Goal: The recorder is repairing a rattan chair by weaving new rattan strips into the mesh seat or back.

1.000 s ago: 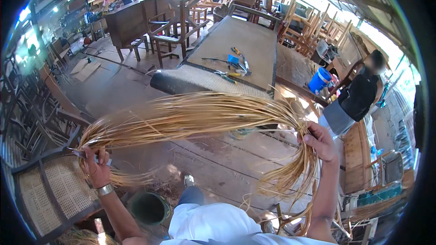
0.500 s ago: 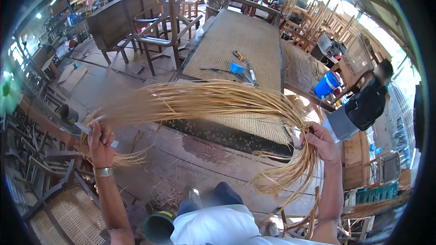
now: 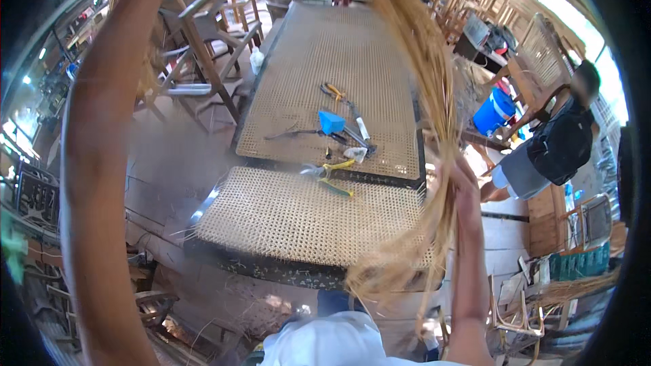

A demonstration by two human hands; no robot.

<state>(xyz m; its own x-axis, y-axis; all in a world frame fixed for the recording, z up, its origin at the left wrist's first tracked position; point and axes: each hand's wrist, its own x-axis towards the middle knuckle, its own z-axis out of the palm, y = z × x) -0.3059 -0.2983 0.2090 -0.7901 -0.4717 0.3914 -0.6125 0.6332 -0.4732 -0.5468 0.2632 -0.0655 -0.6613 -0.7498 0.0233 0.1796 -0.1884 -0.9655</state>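
Note:
A long bundle of tan cane strands (image 3: 434,74) is gripped by my right hand (image 3: 462,177), whose fingers are wrapped round it. From that hand the bundle rises to the upper edge, and its loose, blurred ends hang below over the caned panel. My left arm (image 3: 102,142) is raised high on the left, and its hand lies beyond the upper edge. More strands (image 3: 150,68) show beside the left forearm. Below the bundle stands a woven cane bench (image 3: 319,210) with a dark frame.
On the cane lie yellow-handled pliers (image 3: 329,169), orange-handled pliers (image 3: 333,91), a blue block-like piece (image 3: 331,123) and other small tools. Wooden chairs (image 3: 210,34) stand at the left. At the right are a blue bucket (image 3: 494,112) and a person (image 3: 559,139) in dark clothes.
My left hand has swung up and out past the upper edge, lifting its end of the bundle. The bundle went from lying across to rising steeply. The view has shifted toward the bench.

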